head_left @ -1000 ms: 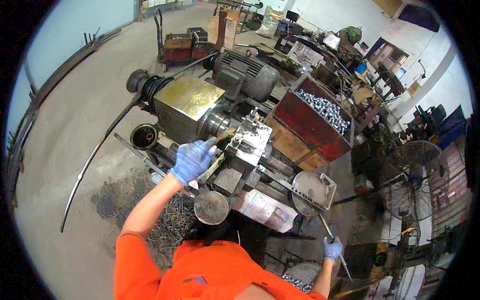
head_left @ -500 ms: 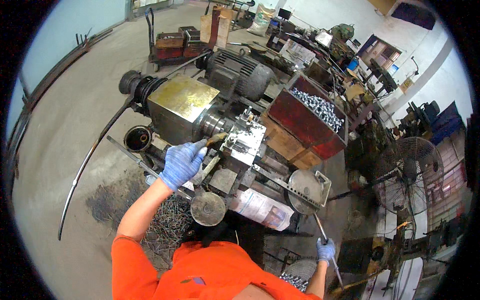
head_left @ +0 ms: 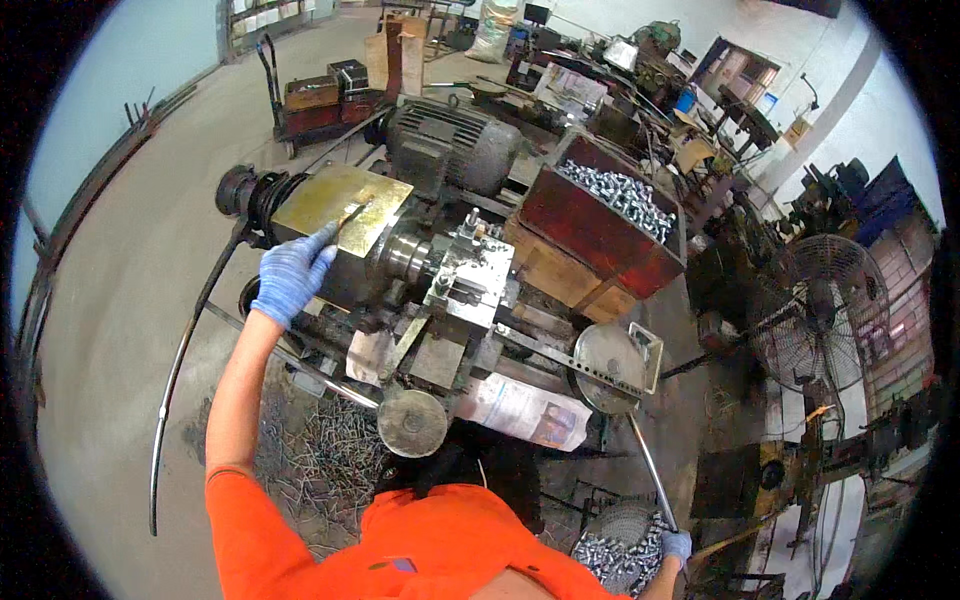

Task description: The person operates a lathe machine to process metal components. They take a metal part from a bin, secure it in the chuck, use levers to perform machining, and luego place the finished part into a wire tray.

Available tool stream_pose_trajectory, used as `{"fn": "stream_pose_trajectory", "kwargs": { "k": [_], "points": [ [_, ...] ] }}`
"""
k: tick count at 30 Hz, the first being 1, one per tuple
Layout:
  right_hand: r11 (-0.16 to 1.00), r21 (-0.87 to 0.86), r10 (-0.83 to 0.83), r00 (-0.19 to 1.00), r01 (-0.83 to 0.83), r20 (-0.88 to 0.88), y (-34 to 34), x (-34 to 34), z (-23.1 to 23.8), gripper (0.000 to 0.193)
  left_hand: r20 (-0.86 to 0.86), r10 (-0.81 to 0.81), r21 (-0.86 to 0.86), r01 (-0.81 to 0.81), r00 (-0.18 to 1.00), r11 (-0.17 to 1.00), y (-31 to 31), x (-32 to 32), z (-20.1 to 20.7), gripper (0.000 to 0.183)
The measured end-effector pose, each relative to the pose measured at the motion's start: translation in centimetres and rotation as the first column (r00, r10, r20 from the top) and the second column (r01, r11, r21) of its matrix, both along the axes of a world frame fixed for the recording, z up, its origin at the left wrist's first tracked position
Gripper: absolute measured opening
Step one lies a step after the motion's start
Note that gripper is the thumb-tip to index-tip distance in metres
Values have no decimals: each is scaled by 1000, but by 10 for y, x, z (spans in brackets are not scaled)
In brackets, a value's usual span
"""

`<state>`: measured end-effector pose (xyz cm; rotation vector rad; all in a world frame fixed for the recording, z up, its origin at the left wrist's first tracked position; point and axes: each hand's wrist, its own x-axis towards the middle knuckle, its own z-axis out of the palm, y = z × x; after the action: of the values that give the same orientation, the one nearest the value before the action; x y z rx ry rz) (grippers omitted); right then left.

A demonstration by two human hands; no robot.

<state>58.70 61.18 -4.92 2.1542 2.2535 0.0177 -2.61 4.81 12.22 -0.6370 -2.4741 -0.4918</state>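
By the left hand (head_left: 292,277), its fingers clamped together on the handle, a brush (head_left: 350,216) is being held over the brass cover (head_left: 318,190), reaching in from its near edge; whether the surface is being touched cannot be told. Brushing seems to be the step in hand, and a light grip, clear of the chuck (head_left: 408,257), seems to be called for. Farther right, print too small to be read is being shown on a paper sheet (head_left: 525,410). The lower end of a lever (head_left: 652,465) is being gripped by the right hand (head_left: 677,545).
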Motion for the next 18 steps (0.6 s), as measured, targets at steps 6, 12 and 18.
{"fn": "stream_pose_trajectory", "kwargs": {
  "k": [6, 12, 18],
  "points": [
    [994, 15, 107, 993, -107, -52, -6, 35, 0, 44, 104, 138, 203, -157, 985, 966, -15, 28, 12, 41],
    [999, 1, 50, 991, -51, 128, 13, 77, -18, 45, 337, 308, 265, -404, 889, 875, -95, 59, -72, 38],
    [995, 57, 78, 989, -85, 122, 2, 72, -12, 48, 703, 338, 221, -644, 626, 733, -126, 57, -150, 48]
  ]
}}
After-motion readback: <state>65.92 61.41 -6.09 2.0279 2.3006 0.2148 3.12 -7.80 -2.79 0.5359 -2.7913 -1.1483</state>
